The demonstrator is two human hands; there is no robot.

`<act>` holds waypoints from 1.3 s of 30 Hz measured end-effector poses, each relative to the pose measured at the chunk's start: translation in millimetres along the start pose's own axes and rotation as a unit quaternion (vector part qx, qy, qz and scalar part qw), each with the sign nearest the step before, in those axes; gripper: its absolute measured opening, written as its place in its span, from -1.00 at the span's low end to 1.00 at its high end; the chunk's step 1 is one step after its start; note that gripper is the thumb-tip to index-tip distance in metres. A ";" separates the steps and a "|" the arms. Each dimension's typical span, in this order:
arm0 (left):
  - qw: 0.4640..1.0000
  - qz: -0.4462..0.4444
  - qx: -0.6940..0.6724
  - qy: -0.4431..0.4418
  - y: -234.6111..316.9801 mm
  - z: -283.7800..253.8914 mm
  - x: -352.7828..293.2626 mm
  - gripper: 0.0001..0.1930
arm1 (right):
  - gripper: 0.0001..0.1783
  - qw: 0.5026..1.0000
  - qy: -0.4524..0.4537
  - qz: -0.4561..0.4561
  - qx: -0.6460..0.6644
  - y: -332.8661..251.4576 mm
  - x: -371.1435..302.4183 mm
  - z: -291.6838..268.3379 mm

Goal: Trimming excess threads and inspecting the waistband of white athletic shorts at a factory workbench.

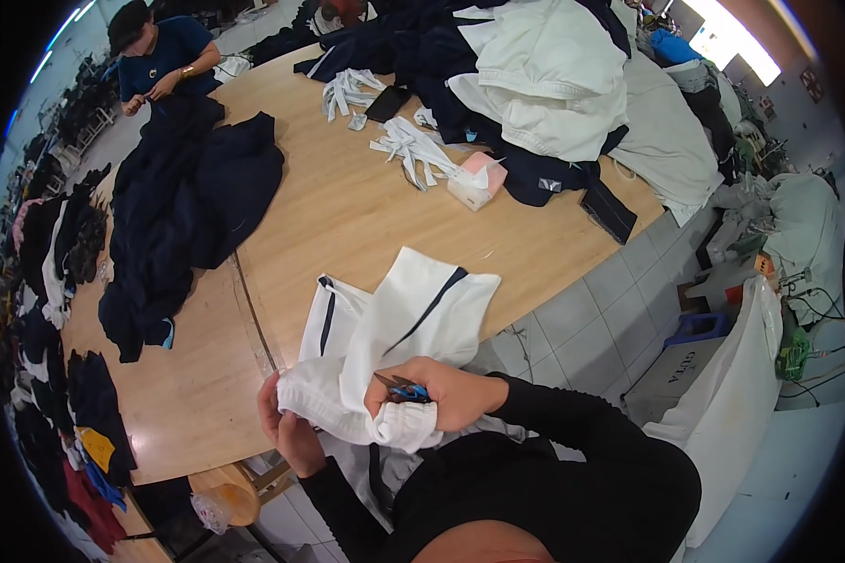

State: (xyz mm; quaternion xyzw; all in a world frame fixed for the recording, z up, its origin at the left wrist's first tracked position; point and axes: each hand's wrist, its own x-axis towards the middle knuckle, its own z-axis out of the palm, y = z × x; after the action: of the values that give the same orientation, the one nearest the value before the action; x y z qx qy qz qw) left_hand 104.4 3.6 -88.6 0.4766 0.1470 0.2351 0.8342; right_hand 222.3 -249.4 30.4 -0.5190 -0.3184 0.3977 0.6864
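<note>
White trousers [376, 357] with dark navy side stripes lie across the near edge of the table, their legs pointing away from me. Their gathered elastic waistband is bunched up close to my body. My left hand [296, 433] is closed on the left part of the waistband, the thumb on the fabric. Closed over the right part, my right hand [455, 394] holds a small pair of blue-handled thread snips [404, 388] with dark blades. Its fingers also press on the bunched waistband, and some of them are hidden under the cloth.
Navy garments [192, 178] spread over the table's left side, where a co-worker [167, 56] handles one. White strips [408, 150], a black phone [388, 103] and a pink tissue pack [477, 180] lie farther off. A pile of white garments [554, 84] fills the far right. A wooden stool [235, 497] stands below.
</note>
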 end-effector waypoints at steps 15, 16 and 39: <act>0.929 0.083 0.349 -0.089 -43.8 58.9 -35.0 -0.12 | -0.39 0.974 0.079 0.149 -0.153 35.8 -11.7 0.5; 0.938 0.040 0.338 -0.070 -40.8 51.3 -28.7 -0.23 | -0.50 0.979 0.078 0.137 -0.126 39.8 -16.5 -11.3; 0.616 0.433 0.486 0.444 202.5 -194.8 148.9 -0.12 | -0.77 0.793 0.440 0.025 -0.422 173.2 2.1 -111.3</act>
State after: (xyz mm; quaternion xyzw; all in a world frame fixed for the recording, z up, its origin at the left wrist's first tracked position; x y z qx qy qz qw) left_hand 88.0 312.4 -14.7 0.6581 0.3690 0.6461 0.1154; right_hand 280.6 -273.5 -165.6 -0.8836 -0.1052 -0.0299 0.4553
